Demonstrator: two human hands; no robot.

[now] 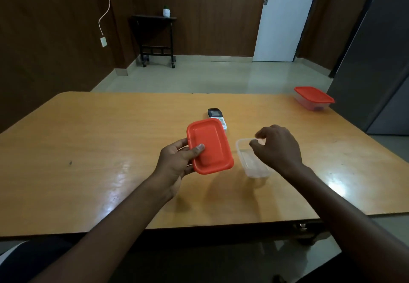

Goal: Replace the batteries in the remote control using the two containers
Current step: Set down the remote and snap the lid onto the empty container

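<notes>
While L hand [177,161] grips lid [209,146], R hand [276,147] hovers half-curled, empty, over tub [254,167].

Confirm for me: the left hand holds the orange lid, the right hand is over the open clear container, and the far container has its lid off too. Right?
Not quite. In the head view the far container still has its orange lid on. The rest stands: the left hand holds the orange lid, and the right hand is over the open clear container.

Dim, warm indoor light from overhead leaves white glare patches on the glossy surface [115,132] toward 6 and 4 o'clock. Soft shadows pool beneath both forearms. Wide-angle bending curves the surface's edges; the picture is slightly soft throughout.
</notes>
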